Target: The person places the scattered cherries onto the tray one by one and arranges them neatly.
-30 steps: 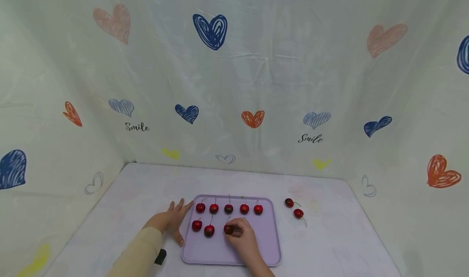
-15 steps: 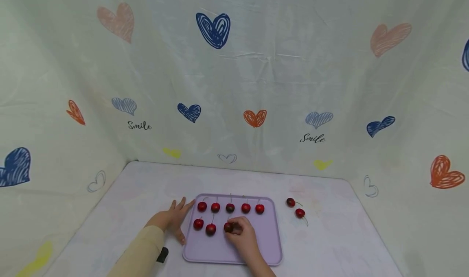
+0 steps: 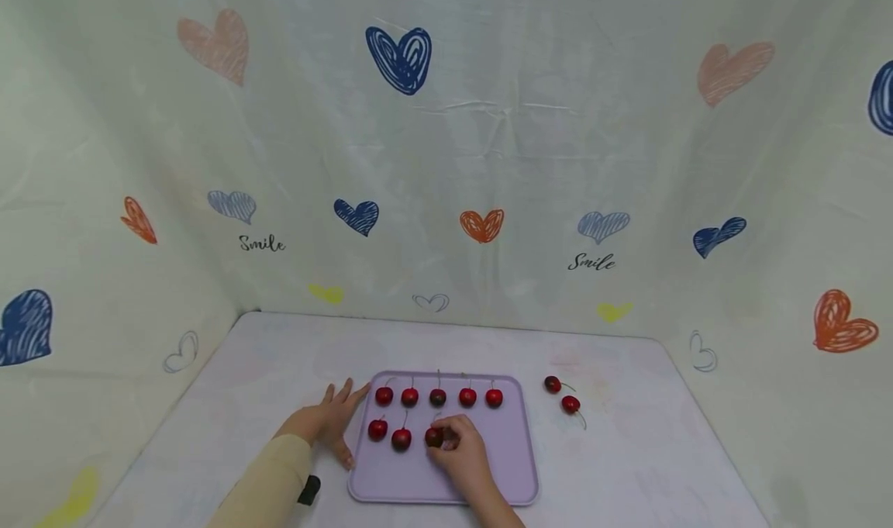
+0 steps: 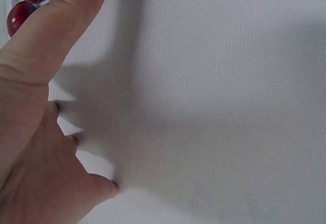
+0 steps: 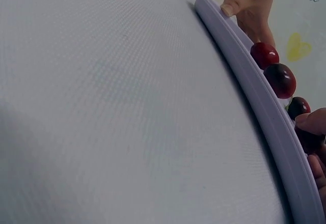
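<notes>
A lilac tray [image 3: 412, 481] lies on the table, bearing a back row of several cherries [image 3: 437, 398] with stems pointing away. In front of them, at the left, sit two more, a red cherry [image 3: 377, 429] and a darker cherry [image 3: 401, 440]. My right hand [image 3: 462, 450] pinches a dark cherry [image 3: 433, 436] between thumb and fingers beside these two, low over the tray. My left hand [image 3: 335, 422] spreads its fingers along the tray's left edge, thumb and a fingertip at the rim. The right wrist view shows the right thumb [image 5: 311, 121] against the pinched cherry.
Two loose cherries [image 3: 570, 405] with stems lie on the white table [image 3: 628, 435] to the right of the tray. A small black object [image 3: 309, 490] lies by the left sleeve [image 3: 268, 481]. Behind the table hangs a curtain [image 3: 446, 140] printed with hearts.
The head view shifts slightly. The right hand keeps its pinch on the dark cherry at almost the same spot, and the left hand stays at the tray's edge.
</notes>
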The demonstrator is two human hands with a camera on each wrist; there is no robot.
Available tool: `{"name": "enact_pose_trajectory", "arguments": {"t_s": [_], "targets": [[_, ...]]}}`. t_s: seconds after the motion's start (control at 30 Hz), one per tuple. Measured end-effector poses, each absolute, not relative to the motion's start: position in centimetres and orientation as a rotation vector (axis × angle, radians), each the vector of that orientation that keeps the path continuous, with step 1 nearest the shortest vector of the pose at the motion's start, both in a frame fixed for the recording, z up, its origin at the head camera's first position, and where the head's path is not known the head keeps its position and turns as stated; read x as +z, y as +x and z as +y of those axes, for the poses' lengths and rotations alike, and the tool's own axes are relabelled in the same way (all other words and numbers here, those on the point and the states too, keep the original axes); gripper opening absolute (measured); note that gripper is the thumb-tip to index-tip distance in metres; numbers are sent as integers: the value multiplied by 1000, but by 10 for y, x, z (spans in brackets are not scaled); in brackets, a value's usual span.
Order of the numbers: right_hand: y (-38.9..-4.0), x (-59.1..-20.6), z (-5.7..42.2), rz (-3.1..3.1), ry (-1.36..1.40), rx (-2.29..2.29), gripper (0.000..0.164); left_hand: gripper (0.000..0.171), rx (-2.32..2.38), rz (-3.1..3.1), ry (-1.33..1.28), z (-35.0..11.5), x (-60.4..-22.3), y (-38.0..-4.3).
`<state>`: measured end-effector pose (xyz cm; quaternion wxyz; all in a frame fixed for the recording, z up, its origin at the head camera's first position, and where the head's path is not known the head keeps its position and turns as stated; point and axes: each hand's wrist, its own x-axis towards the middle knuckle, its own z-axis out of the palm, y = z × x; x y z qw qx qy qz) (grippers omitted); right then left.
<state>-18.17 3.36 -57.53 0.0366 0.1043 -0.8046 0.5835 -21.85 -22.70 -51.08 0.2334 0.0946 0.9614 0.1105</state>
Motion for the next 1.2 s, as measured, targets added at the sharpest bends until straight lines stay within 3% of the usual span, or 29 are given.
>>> {"name": "enact_pose_trajectory", "arguments": {"t_s": [1.2], "targets": [[-183,-575,35,-2473,379,1719,35,122,284,2636,242,-225,-508,-218]]}}
